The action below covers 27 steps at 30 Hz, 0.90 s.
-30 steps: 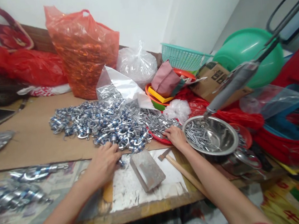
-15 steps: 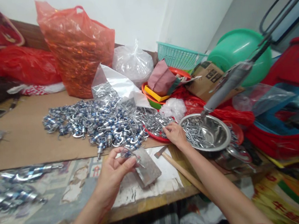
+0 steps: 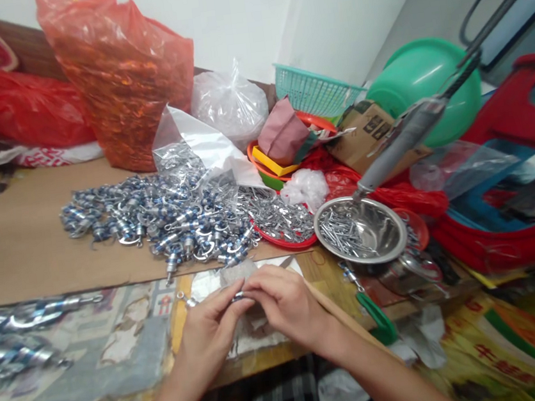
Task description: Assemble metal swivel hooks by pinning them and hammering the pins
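Note:
My left hand [image 3: 208, 333] is closed on a blue-and-silver metal fitting [image 3: 191, 301], whose ringed end sticks out past the fingers on the left. Most of the fitting is hidden. Thumb and fingers of my right hand [image 3: 291, 301] are pinched together against my left fingertips, at the fitting's other end; whatever they hold is too small to make out. Under and behind both hands lies a grey metal block [image 3: 239, 271], largely covered. A hammer with a wooden handle [image 3: 341, 317] rests beside my right forearm. Beyond, a red tray [image 3: 292, 244] bears small flat metal pieces [image 3: 284, 221].
A heap of similar fittings [image 3: 153, 213] covers the cardboard [image 3: 17, 255], with more fittings [image 3: 18, 345] at left. A steel bowl [image 3: 392, 252] of metal pins stands right, below a hanging grey tool [image 3: 398, 140]. A green-handled item [image 3: 378, 320] lies at the table edge.
My right hand has come from the red tray back to my left hand, and their fingertips now meet. The left hand has turned and sits slightly lower. The view has shifted a little.

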{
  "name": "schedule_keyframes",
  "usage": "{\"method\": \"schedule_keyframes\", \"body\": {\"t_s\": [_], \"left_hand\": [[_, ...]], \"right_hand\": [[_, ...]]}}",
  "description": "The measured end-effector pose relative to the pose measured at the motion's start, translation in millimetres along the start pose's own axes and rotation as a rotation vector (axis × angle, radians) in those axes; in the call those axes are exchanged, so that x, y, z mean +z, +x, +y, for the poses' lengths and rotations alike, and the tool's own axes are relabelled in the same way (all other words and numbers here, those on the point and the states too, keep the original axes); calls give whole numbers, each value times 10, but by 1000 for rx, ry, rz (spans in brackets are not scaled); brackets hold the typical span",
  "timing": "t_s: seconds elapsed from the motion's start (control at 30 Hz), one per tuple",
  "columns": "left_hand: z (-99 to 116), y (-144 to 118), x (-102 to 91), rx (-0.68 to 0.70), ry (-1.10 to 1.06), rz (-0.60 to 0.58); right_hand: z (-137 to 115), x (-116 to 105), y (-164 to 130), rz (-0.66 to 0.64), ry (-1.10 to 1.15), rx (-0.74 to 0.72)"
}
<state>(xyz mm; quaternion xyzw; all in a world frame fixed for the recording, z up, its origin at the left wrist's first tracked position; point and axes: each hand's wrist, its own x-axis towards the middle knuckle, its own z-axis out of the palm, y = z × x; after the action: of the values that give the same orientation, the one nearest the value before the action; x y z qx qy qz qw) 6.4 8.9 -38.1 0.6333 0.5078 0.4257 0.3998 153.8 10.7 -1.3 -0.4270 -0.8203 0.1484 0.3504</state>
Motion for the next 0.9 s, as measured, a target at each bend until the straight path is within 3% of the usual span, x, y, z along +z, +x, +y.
{"method": "schedule_keyframes", "body": {"t_s": [0.17,0.4,0.57,0.7,0.9], "left_hand": [[-47,-3,-7,139,90,-26],[47,-4,-50,167,135,-119],[50,-33,-41,32,29,32],[31,-50,-46,-38,-88,139],[45,-43,-72,96,14,70]], "right_hand": [[-29,-19,-28,-54,-159,-72],[-95,-70,-23,-125,-157,-78],[-74,-96,-35,-143,-18,-35],[-89,-88,-97,-86,99,-8],[-117,-42,-129,102,71,68]]}}
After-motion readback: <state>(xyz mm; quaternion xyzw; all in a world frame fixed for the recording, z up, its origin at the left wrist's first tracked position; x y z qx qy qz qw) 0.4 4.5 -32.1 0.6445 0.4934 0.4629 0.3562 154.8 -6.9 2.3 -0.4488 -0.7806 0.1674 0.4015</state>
